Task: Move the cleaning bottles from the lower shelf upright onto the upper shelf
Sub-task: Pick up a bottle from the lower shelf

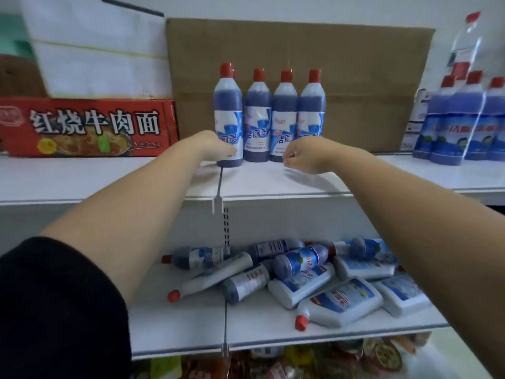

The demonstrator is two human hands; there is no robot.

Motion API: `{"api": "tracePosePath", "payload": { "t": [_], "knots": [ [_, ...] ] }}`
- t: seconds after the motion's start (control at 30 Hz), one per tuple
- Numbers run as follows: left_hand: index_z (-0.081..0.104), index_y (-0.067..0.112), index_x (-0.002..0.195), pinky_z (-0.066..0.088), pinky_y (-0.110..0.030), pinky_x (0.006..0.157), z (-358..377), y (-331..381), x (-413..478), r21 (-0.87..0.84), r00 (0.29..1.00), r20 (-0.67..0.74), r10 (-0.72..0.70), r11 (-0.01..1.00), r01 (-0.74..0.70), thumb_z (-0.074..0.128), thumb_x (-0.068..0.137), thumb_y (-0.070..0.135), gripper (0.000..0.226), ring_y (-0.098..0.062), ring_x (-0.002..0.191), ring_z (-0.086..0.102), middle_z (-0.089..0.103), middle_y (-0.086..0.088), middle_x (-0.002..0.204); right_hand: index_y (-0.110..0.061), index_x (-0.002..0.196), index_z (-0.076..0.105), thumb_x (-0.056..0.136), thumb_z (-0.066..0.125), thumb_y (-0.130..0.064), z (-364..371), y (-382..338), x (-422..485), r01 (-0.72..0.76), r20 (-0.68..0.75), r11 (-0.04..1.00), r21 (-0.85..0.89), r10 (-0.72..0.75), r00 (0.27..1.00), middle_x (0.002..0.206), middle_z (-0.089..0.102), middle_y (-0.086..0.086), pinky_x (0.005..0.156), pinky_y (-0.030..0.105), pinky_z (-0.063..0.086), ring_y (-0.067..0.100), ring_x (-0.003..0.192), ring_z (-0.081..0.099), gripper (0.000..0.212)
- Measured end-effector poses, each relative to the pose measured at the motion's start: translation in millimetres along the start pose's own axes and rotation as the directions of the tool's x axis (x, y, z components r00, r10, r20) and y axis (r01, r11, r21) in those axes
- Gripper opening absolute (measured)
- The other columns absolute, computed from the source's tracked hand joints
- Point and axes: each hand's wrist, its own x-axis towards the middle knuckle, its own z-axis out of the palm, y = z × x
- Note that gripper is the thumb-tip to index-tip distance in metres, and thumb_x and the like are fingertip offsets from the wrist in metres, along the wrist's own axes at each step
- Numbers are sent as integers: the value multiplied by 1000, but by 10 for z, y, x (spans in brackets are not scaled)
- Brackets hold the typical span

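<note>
The upper shelf is carrying four blue bottles standing upright in a row. Left of that row a red noodle carton is lying; right of it a wrapped bottle pack is sitting. Below the row, the lower shelf is holding toppled cleaning bottles.

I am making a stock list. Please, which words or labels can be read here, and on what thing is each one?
"红烧牛肉面": on the red carton, upper shelf.
"洁厕灵": on the second upright bottle; the neighbours show it only in part.
Wrapped bottle pack: the label is blurred; only "洁" is sure.
Lying bottles, lower shelf: labels too blurred.
Small print everywhere: too small.
</note>
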Motion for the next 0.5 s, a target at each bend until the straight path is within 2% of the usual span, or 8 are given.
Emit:
{"api": "tracePosePath", "payload": {
  "t": [0.07,0.17,0.23,0.3,0.37,0.43,0.5],
  "knots": [
    [53,5,138,34,-31,84,-19,-60,-157,126,999,23,-27,992,24,61,96,40,55,-29,104,51,54,-14,141,-14,106,68,97,50,-32,15,-56,-122,15,9,1000,-15,-15,1000,114,66,3,93,38,49,25,103,57,27],
    [57,5,137,38,-31,88,-12,-140,-452,211,999,2,-40,977,38,61,95,39,53,-32,118,56,56,-13,141,-15,121,67,98,51,-32,29,-150,-338,30,11,999,-22,-29,1000,124,63,5,101,38,46,28,114,55,33],
    [68,6,122,45,-32,91,1,-162,-662,252,1000,-3,6,968,-5,58,96,33,39,-32,115,59,64,-14,130,-15,120,68,96,51,-30,40,-198,-454,37,-18,999,-16,-38,999,126,63,8,101,38,47,29,115,55,33],
    [76,10,107,48,-32,84,22,-199,-863,268,999,-22,41,963,-33,59,94,30,29,-29,104,63,70,-12,115,-15,118,69,95,49,-27,64,-237,-567,47,-47,999,2,-47,998,125,63,9,99,39,48,30,112,55,33],
    [77,16,97,45,-29,78,52,-247,-1054,245,995,-65,69,968,-52,59,92,32,24,-25,95,62,72,-7,106,-16,116,69,95,46,-26,106,-289,-690,56,-91,998,23,-54,994,120,64,11,95,39,48,30,104,54,33],
    [74,25,97,46,-32,85,118,-311,-1247,248,986,-123,111,966,-78,54,93,37,23,-25,100,60,71,-3,109,-16,117,67,96,43,-26,175,-343,-833,78,-140,994,71,-68,988,117,65,11,89,39,49,30,99,55,33],
    [72,30,105,48,-38,96,180,-372,-1426,258,972,-178,153,961,-104,50,93,38,26,-28,112,59,68,-3,122,-19,123,64,97,43,-28,267,-395,-975,127,-192,987,94,-107,976,124,63,10,93,42,48,31,109,57,35]
  ]
}}
